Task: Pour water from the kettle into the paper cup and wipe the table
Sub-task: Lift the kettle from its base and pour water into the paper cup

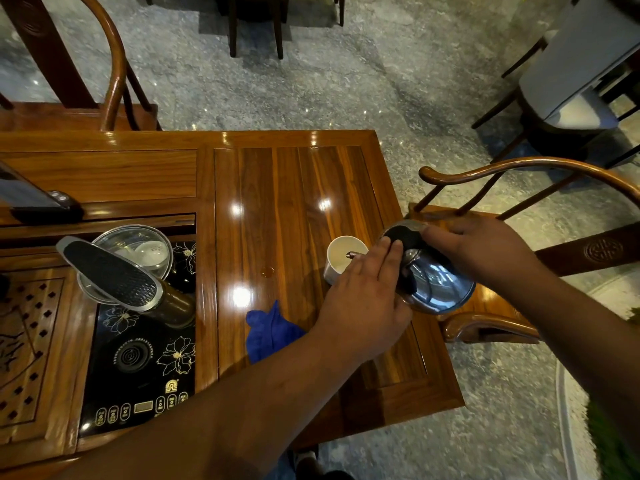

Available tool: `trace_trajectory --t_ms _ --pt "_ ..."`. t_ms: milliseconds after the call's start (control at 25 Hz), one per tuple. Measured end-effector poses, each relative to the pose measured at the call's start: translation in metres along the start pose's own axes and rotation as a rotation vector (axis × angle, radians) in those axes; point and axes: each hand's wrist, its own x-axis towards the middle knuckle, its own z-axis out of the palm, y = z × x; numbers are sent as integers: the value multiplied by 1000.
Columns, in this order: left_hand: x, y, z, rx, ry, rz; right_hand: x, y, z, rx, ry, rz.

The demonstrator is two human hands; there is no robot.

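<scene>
**Entry: Kettle tipped over paper cup — hazards noted**

Kettle [433, 275]: steel, tilted hard toward the paper cup [343, 258], its spout tip reaching over the cup's rim just ahead of the left fingertips. Whether water was running could not be told.

Right hand [481, 251]: fingers wrapped round the kettle's dark handle at its far side, carrying the weight.

Left hand [367, 299]: fingers laid nearly flat and close together across the lid and near shoulder of the kettle, pressing rather than gripping. Its palm stood just beside the cup, possibly touching; not clear.

Paper cup: upright on the table [294, 188], between the left fingers and the bare board beyond.

Blue cloth [270, 330]: crumpled on the table below the left wrist, untouched.

Small wet spot [266, 271]: on the board, left of the cup.

Risks, as judged: a light cup knocked over by the left palm; the lid slipping if the flat fingers eased; overshoot past the rim from so steep a tilt; heat at the fingers resting on metal.
</scene>
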Motion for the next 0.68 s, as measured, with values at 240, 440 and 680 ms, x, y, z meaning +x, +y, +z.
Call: trace_trajectory --t_ms 240,440,680 --pt "-18 -8 -9 51 73 102 -42 -21 33 709 81 468" --pt "-48 -36 -24 76 110 123 -59 -61 66 925 94 431" --pt "-93 -78 -39 117 245 108 -55 -114 109 1085 40 420"
